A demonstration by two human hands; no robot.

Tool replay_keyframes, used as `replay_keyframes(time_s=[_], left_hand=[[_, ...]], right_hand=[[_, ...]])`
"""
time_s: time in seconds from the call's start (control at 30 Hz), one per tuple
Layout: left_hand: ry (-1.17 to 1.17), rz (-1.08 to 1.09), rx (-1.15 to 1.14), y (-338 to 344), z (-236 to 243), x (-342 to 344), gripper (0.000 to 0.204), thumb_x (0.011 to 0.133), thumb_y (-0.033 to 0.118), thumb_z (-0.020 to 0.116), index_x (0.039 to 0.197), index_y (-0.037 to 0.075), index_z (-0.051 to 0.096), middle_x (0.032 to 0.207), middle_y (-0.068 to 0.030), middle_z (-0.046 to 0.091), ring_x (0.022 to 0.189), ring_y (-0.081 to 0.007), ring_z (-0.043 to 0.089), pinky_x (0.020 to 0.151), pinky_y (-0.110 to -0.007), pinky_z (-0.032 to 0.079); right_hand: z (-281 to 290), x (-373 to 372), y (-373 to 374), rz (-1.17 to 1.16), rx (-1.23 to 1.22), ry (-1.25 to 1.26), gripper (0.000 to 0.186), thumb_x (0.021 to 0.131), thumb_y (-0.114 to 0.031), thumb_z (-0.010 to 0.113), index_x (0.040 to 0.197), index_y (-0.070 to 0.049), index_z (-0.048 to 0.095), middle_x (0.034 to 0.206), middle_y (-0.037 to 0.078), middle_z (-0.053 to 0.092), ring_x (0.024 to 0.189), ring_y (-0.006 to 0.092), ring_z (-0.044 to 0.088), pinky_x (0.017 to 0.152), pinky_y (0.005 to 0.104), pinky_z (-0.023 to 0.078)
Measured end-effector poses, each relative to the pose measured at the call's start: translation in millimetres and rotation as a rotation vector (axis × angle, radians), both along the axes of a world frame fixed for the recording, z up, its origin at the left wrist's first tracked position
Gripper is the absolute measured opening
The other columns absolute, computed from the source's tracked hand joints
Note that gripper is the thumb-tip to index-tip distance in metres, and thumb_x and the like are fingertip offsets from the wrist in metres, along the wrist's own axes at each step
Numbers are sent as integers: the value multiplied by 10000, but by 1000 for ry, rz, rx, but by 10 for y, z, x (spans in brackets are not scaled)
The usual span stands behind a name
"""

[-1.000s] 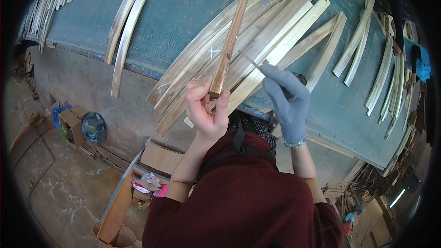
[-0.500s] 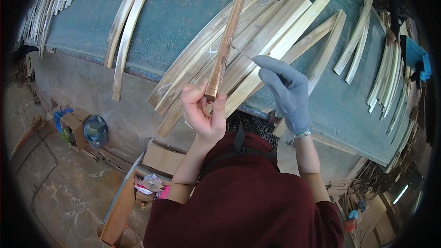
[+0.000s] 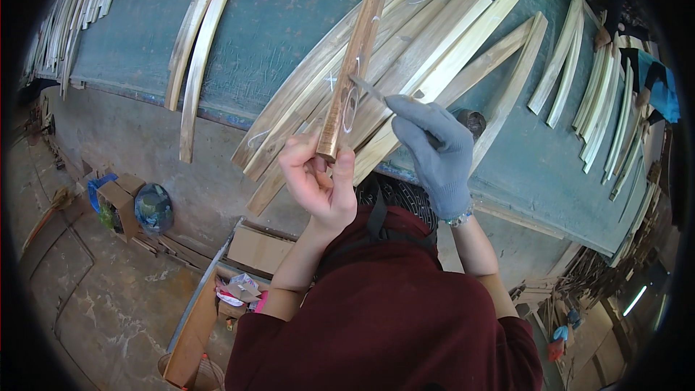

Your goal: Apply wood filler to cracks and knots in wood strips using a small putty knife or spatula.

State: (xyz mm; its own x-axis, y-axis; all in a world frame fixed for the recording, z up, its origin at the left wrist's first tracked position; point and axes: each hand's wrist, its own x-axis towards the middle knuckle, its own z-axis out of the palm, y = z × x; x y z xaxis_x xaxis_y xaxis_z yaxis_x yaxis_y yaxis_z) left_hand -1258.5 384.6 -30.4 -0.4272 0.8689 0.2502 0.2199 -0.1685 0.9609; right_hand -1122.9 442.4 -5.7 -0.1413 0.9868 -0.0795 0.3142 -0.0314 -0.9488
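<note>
Blue-green tabletop (image 3: 137, 47) in a workshop with a stained concrete floor (image 3: 108, 304), viewed from above by a person in a dark red shirt (image 3: 384, 318). Closest, both forearms reach up from the lower edge. The bare left hand (image 3: 320, 182) is palm up, thumb and fingers clamped on the lower end of a brown wooden strip (image 3: 364, 29), which slants up and away above the table and bears white looped marks. The right hand (image 3: 436, 146), in a grey glove, is bent inward from the right, with thumb and forefinger pinched together on a thin metal tool (image 3: 371, 89). Its tip is at the strip's marked face; whether they touch cannot be told. Beneath lies a fan of pale wooden strips (image 3: 423, 51), with a dark cylinder (image 3: 473, 123) just beyond the glove.

Down on the left, an open bin with a brown board side (image 3: 194, 333) holds crumpled wrappers (image 3: 242, 288) and something pink. Beside the board's lower end is a round tub (image 3: 210, 375), its contents unclear. Farther left, a cardboard box (image 3: 118, 199) holds something green, next to a rounded, bluish plastic bag (image 3: 154, 211). At far upper right, a co-worker's hand (image 3: 602, 38) is near more pale strips.
</note>
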Motion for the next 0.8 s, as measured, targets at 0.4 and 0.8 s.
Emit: replay_keyframes(time_s=[0.4,0.8], left_hand=[[-126,44,56,25,-43,-14,333,780,86,612,1021,19,392,814,-39,397,654,-82,299,568,-207,253],[-42,-12,13,17,11,-62,222,850,65,495,1001,16,340,916,-98,441,730,-126,495,654,-233,436]], right_hand=[[190,71,4,80,21,-64,279,722,-39,642,996,-94,656,641,18,551,537,57,445,486,216,357],[100,-32,-20,37,258,-270,323,666,-55,687,964,-180,676,554,12,455,458,111,409,439,247,340]])
